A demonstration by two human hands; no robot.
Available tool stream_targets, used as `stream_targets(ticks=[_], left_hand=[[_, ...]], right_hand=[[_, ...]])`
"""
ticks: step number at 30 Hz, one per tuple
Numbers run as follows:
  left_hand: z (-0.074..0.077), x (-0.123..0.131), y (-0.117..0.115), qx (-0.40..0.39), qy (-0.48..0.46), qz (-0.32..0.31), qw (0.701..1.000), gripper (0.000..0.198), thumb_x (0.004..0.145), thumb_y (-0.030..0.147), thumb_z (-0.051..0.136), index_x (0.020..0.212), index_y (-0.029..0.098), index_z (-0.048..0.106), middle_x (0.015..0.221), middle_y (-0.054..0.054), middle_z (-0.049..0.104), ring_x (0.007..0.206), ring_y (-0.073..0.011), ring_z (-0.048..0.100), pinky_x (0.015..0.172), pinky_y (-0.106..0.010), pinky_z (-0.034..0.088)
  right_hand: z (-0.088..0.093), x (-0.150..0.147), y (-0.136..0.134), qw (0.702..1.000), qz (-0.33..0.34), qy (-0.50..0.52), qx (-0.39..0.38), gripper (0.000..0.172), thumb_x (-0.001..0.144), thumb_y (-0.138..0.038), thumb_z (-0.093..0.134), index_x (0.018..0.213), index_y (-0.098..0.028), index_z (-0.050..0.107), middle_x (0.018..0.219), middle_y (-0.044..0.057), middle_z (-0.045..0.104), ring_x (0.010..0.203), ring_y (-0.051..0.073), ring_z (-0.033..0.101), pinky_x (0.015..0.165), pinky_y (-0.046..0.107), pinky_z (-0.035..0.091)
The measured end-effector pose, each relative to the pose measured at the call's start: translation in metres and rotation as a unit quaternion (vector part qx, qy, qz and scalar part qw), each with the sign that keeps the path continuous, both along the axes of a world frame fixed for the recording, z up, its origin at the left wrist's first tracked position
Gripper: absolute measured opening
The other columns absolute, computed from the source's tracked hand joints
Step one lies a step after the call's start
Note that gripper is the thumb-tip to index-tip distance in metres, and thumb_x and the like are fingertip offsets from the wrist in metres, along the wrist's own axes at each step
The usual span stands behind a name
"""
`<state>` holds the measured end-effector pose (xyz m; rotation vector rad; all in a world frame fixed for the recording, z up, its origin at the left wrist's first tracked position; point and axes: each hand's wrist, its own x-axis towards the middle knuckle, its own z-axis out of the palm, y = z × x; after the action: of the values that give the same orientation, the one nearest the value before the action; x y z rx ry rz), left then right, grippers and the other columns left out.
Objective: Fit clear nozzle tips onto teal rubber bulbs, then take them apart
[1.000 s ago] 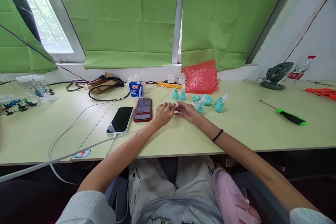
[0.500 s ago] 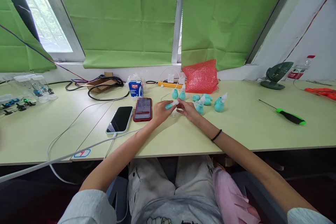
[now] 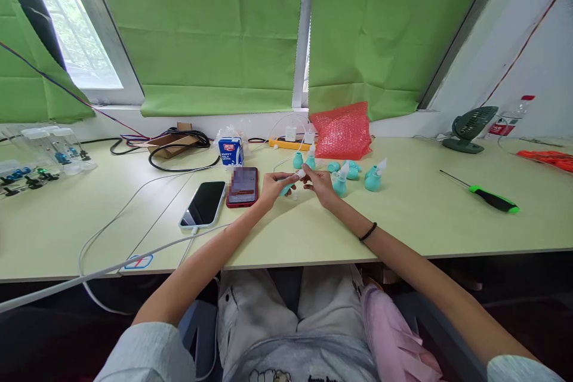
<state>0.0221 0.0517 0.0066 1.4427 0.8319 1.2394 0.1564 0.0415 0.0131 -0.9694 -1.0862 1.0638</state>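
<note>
My left hand (image 3: 272, 185) is closed around a small teal rubber bulb (image 3: 285, 189) just above the table. My right hand (image 3: 319, 182) pinches the white tip (image 3: 301, 174) at the bulb's end, so both hands meet over the middle of the desk. Several more teal bulbs with clear nozzles (image 3: 342, 179) stand or lie just beyond my right hand. A red phone (image 3: 242, 186) lies close to the left of my left hand.
A phone with a dark screen (image 3: 205, 204) on a white cable lies left of the red one. A milk carton (image 3: 231, 151), red bubble wrap (image 3: 343, 129), a power strip (image 3: 289, 143) and black cables sit at the back. A green-handled screwdriver (image 3: 481, 193) and a fan (image 3: 468, 127) lie right.
My hands have lifted from the tabletop. The left one picked up a teal bulb, and the right one closed onto its white tip. The view shifted slightly.
</note>
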Motion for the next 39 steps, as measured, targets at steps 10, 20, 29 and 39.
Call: stream_targets(ticks=[10,20,29,39], left_hand=[[0.006,-0.002,0.003,-0.211,-0.093,-0.127,0.965,0.018,0.068,0.030,0.060,0.070,0.012,0.057,0.051,-0.002,0.058,0.038,-0.0070,0.048,0.037,-0.018,0.035],[-0.003,0.000,0.003,-0.120,-0.080,-0.108,0.984,0.029,0.060,0.034,0.068,0.071,0.009,0.062,0.053,-0.003,0.059,0.039,-0.0068,0.048,0.038,-0.019,0.035],[-0.001,0.004,-0.006,-0.023,-0.033,-0.019,0.999,0.041,0.059,0.041,0.067,0.084,0.008,0.068,0.052,-0.002,0.058,0.039,-0.0063,0.045,0.041,-0.022,0.037],[-0.006,0.006,-0.007,0.139,0.119,0.135,0.974,0.043,0.062,0.041,0.064,0.090,0.009,0.068,0.058,-0.004,0.065,0.046,-0.0112,0.052,0.044,-0.022,0.039]], right_hand=[[0.003,0.004,-0.001,0.984,0.175,0.015,-0.013,0.048,0.065,-0.053,0.057,0.096,-0.017,0.058,0.035,-0.007,0.041,0.033,0.005,0.032,0.036,0.018,0.018],[0.001,0.006,0.002,0.987,0.157,0.026,0.013,0.039,0.063,-0.051,0.061,0.079,-0.016,0.060,0.029,-0.010,0.029,0.031,0.004,0.021,0.036,0.019,0.015],[-0.001,0.004,0.000,0.991,0.127,0.037,0.003,0.038,0.062,-0.052,0.061,0.073,-0.016,0.059,0.028,-0.012,0.024,0.029,0.003,0.017,0.034,0.020,0.014],[-0.004,0.004,0.001,0.990,0.124,0.053,-0.029,0.036,0.065,-0.051,0.059,0.060,-0.017,0.051,0.026,-0.011,0.023,0.029,0.003,0.016,0.033,0.019,0.013]])
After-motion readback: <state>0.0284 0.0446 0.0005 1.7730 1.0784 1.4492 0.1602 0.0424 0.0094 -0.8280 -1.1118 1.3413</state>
